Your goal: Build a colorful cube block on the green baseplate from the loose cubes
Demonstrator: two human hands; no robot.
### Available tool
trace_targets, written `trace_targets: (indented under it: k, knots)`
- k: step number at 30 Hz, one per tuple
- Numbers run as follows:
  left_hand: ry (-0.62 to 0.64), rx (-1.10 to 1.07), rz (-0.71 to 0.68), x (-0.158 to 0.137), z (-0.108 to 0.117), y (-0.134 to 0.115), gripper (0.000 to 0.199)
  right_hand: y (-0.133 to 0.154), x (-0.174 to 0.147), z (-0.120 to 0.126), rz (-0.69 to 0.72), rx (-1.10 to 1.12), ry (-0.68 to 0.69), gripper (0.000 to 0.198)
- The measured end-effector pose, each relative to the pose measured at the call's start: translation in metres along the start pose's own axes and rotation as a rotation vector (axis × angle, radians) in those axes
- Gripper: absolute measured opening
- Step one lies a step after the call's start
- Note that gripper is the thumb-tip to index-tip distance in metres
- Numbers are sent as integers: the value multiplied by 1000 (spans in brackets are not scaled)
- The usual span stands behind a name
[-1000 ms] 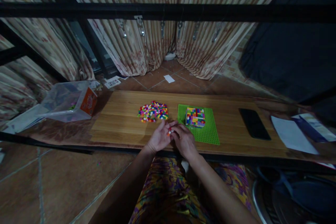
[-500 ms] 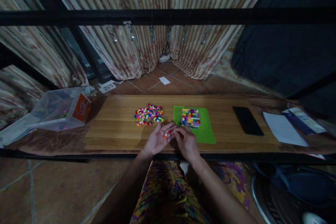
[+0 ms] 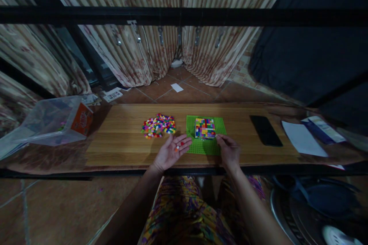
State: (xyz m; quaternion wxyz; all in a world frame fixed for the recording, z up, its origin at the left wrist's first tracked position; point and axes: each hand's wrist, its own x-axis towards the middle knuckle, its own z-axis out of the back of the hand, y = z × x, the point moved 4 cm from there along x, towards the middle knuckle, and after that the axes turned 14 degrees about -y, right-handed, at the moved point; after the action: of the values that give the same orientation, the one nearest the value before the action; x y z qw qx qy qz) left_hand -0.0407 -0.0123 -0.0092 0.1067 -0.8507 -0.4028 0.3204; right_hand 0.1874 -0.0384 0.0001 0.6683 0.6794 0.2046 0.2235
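Observation:
My left hand (image 3: 169, 152) lies palm up with its fingers stretched out, and a few small toy building bricks, orange, white and red (image 3: 182, 143), rest loose on it. My right hand (image 3: 230, 150) pinches a tiny pale brick (image 3: 217, 136) at the right front corner of a block of many-coloured bricks (image 3: 205, 128). Whether the brick touches the block I cannot tell. Beneath the block is a green studded baseplate (image 3: 198, 148), partly covered by the block and my right fingers. A loose heap of small coloured bricks (image 3: 158, 125) lies left of the baseplate.
The wooden board (image 3: 115, 141) carries a black flat phone-like slab (image 3: 266, 130) on its right. Beyond that lie white paper (image 3: 303, 139) and a blue-and-white packet (image 3: 323, 130). A clear plastic box (image 3: 54, 120) with an orange label stands left. A dark bar (image 3: 184, 16) crosses farther back.
My right hand has moved right, away from my left palm to the block's right front corner, pinching a small brick. Fewer bricks show on my left palm. The view has shifted slightly.

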Motion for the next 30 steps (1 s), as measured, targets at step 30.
trace_targets:
  k: [30]
  knots:
    - [-24, 2, -6, -1, -2, 0, 53, -10, 11, -8, -34, 7, 21, 27]
